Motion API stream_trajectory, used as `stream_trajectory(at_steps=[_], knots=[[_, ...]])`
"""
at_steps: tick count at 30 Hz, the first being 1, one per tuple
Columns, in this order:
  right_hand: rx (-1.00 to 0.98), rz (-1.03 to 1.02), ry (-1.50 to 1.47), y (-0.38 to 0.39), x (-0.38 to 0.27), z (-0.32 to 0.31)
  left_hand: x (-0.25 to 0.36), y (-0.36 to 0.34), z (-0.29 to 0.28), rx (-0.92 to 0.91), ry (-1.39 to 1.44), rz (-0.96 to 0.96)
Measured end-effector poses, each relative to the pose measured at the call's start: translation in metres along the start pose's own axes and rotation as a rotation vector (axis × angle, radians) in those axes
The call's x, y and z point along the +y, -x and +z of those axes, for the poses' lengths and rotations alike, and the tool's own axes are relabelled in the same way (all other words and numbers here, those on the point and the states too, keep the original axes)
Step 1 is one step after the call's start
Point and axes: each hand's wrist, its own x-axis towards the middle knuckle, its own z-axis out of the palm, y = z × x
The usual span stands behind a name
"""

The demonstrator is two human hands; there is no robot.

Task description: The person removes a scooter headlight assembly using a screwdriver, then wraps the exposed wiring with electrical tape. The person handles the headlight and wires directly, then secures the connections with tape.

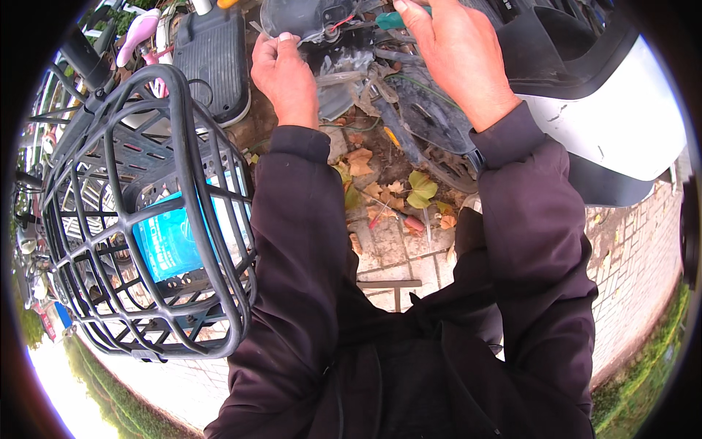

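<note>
My left hand [284,79], thumb and index finger pinched on a thin pale strip, is at the edge of a dark plastic housing [306,18] with red wires [340,23]. My right hand [461,62] is closed on a green object [391,20], perhaps a tool handle; its shape is partly hidden. Between and below my hands lie dusty scooter parts, grey cables and a dark board [420,117]. A yellow-handled tool [392,136] rests among them. A red-handled screwdriver [414,223] lies on the leaf-strewn paving [395,256].
A black basket [183,117] holding a blue package [164,238] stands at left. Behind it are a grey scooter footboard [212,66] and a pink saddle [139,33]. A white and black scooter body [599,117] is close at right. Grass [643,373] borders the paving.
</note>
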Motion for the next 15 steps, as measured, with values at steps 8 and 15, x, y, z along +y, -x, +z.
stream_trajectory(at_steps=[8, 15], knots=[[0.051, -0.176, -0.271, 0.006, 0.005, -0.008, -0.001, -0.001, 0.001, 0.017, -0.001, -0.004], [0.177, -0.09, -0.144, 0.0, 0.0, 0.003, 0.004, -0.001, 0.002, 0.004, 0.016, -0.031]])
